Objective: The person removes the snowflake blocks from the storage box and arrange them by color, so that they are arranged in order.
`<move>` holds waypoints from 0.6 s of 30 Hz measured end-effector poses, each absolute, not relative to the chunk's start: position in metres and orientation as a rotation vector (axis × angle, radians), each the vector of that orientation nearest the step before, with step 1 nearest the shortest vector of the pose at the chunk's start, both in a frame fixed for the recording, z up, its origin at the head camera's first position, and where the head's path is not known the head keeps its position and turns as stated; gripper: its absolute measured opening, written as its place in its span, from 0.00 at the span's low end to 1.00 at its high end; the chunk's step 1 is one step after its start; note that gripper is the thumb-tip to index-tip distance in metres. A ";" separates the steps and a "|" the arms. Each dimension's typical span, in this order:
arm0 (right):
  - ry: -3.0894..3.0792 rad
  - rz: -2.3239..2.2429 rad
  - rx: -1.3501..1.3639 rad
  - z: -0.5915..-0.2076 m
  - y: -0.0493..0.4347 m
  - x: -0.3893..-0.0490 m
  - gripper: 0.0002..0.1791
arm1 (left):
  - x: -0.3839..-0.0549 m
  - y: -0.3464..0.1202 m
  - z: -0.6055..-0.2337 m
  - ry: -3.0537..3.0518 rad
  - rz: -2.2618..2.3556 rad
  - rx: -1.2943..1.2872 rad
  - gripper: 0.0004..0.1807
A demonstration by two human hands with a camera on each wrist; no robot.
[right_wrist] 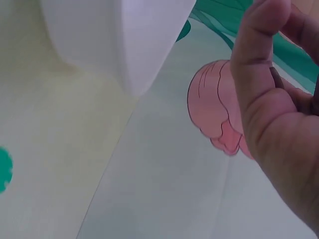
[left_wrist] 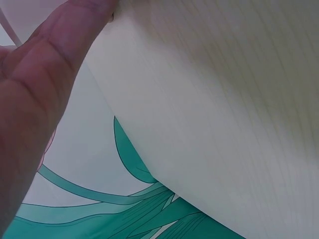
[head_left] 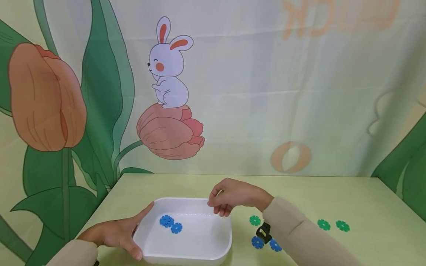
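Observation:
A white rectangular plastic tub (head_left: 186,244) stands on the table, with blue snowflake building discs (head_left: 176,228) lying at its left, some overlapping. My left hand (head_left: 118,231) rests on the tub's left side with thumb and forefinger spread along it. Over the tub's back right corner hovers my right hand (head_left: 229,197), fingers loosely bent, with no disc visible between them. In the right wrist view the thumb (right_wrist: 254,64) stands near the white tub wall (right_wrist: 144,40). Only a long digit (left_wrist: 50,55) of the left hand shows in its wrist view.
To the right of the tub lie a green disc (head_left: 254,220) and two blue discs (head_left: 257,242), one partly covered by the right sleeve (head_left: 299,229). Two more green discs (head_left: 323,224) lie farther right. A printed curtain (head_left: 239,111) hangs behind the pale table (head_left: 366,199).

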State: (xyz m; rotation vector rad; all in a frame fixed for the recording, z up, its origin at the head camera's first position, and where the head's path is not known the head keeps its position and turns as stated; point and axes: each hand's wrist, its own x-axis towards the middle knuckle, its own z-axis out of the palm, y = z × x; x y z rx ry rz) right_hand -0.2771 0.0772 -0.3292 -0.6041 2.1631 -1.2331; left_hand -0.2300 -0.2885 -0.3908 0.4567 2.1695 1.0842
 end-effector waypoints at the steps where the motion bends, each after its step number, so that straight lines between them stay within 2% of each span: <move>1: 2.156 -1.233 -0.608 -0.330 0.071 -0.277 0.06 | -0.230 -0.288 -0.391 2.170 1.084 0.457 0.75; 18: 2.072 -1.312 -0.577 -0.347 -0.007 -0.279 0.04 | -0.231 -0.287 -0.390 2.217 1.032 0.439 0.74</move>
